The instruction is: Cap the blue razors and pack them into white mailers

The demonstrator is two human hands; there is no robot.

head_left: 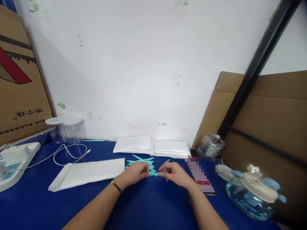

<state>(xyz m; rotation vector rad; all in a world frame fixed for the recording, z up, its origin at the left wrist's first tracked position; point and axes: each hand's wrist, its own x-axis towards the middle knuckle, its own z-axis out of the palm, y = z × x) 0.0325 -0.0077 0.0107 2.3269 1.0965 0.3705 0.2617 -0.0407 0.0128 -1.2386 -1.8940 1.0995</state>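
Observation:
My left hand (135,172) and my right hand (175,174) are close together over the blue table. Between their pinched fingertips they hold a thin turquoise strip (154,174), one end in each hand. Just behind my fingers lies a loose, criss-crossed pile of similar turquoise strips (141,158), partly hidden by my left hand. A small translucent bluish piece (167,161) shows behind my right hand. Left of my left hand lies a white padded mailer (92,172) with its flap folded.
White padded mailers (133,143) are stacked by the wall. A phone (202,179) and a clear water bottle (251,195) stand to the right. A white cable (72,153), clear lidded jars (73,131) and a power strip (18,163) are at left. Cardboard (275,121) leans behind the bottle.

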